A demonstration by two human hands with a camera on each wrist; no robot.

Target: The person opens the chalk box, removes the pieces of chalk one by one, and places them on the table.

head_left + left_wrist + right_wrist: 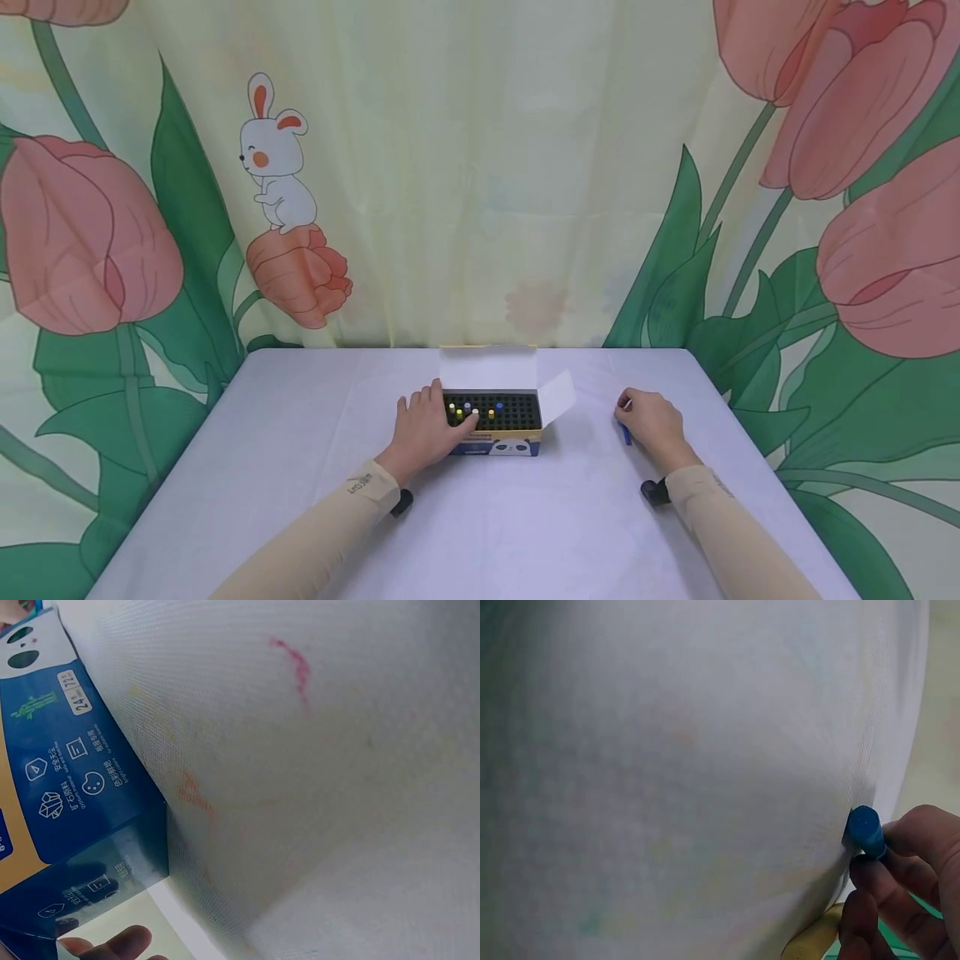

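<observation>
An open chalk box with a panda on its front stands mid-table. Its dark holder has rows of holes, and several chalk sticks, yellow, white and blue, stand in it. My left hand holds the box by its left end, thumb over the front rim near a white chalk stick. To the right of the box, my right hand pinches a blue chalk stick between thumb and fingers, low over the table. A yellow chalk stick shows against the lower fingers in the right wrist view.
The box lid stands raised at the back, and a white side flap sticks out to the right. A white cloth with faint chalk marks covers the table. Behind it hangs a tulip-print curtain.
</observation>
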